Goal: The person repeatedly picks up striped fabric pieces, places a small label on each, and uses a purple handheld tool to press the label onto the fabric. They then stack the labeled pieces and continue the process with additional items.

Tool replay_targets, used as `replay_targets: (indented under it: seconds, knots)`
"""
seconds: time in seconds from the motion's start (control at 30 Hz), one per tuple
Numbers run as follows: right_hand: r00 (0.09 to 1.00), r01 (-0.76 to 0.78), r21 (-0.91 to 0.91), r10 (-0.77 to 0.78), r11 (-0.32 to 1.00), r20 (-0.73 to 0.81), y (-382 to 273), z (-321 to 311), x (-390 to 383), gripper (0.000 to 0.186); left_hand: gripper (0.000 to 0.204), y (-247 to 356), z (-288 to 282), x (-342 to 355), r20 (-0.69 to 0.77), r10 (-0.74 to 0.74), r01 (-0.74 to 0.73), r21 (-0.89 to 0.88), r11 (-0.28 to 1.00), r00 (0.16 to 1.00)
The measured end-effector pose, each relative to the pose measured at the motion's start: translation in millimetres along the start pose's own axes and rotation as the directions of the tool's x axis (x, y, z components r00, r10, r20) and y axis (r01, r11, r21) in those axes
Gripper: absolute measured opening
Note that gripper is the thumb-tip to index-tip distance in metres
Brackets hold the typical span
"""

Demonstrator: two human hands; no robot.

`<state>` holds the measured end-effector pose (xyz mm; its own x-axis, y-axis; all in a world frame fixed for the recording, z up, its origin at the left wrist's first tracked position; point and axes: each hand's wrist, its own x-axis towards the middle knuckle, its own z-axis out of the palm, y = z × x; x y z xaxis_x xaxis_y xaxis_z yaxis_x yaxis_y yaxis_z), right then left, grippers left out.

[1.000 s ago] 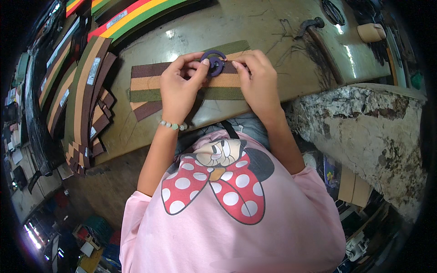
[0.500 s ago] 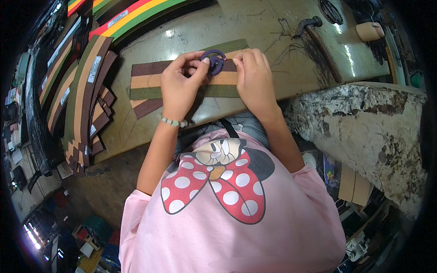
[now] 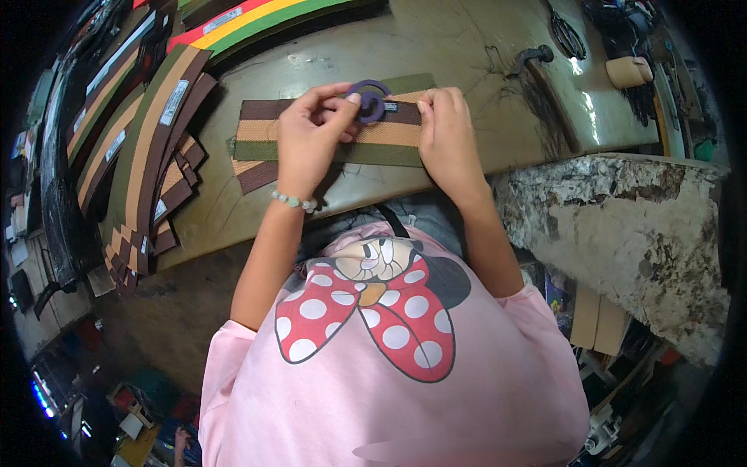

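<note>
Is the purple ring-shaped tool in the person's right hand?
No, the left hand holds the purple ring-shaped tool, while the right hand is at one end of the brown, tan and green woven strap.

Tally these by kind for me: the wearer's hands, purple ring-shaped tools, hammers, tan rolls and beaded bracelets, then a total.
Left hand and right hand: 2
Purple ring-shaped tool: 1
Hammer: 1
Tan roll: 1
Beaded bracelet: 1
Total: 6

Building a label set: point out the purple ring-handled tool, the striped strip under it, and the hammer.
Purple ring-handled tool (image 3: 376, 114): head view, on its lower rounded part.
Striped strip (image 3: 385, 135): head view, on its tan middle stripe.
Hammer (image 3: 554, 103): head view, midway down its handle.
</note>
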<state>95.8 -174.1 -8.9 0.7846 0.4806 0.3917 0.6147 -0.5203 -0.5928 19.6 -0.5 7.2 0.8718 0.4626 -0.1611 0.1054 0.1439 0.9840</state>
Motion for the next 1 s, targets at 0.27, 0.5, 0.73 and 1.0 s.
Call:
replay_targets:
  seconds: [0.27, 0.5, 0.73, 1.0]
  knots:
    - [0.999, 0.035, -0.032, -0.036, 0.999, -0.041, 3, 5, -6, 0.01, 0.027, -14, 10, 0, 0.031, 0.124, -0.127, 0.126, 0.984, 0.992]
    - [0.999, 0.037, 0.003, -0.037, 0.999, -0.037, 4, 3, -3, 0.01, 0.024, -16, 12, 0, 0.0, 0.164, -0.162, 0.163, 0.973, 0.986]
    - [0.999, -0.006, -0.014, 0.005, 1.0, -0.04, 25, 4, -9, 0.009, 0.027, -9, 10, -1, 0.002, 0.104, -0.104, 0.122, 0.987, 0.995]
    - [0.943, -0.053, -0.374, -0.077, 0.926, -0.324, -9, -55, 68, 0.025, 0.031, 32, -102, -30, -0.507, 0.22, -0.357, -0.19, 0.915, 0.833]
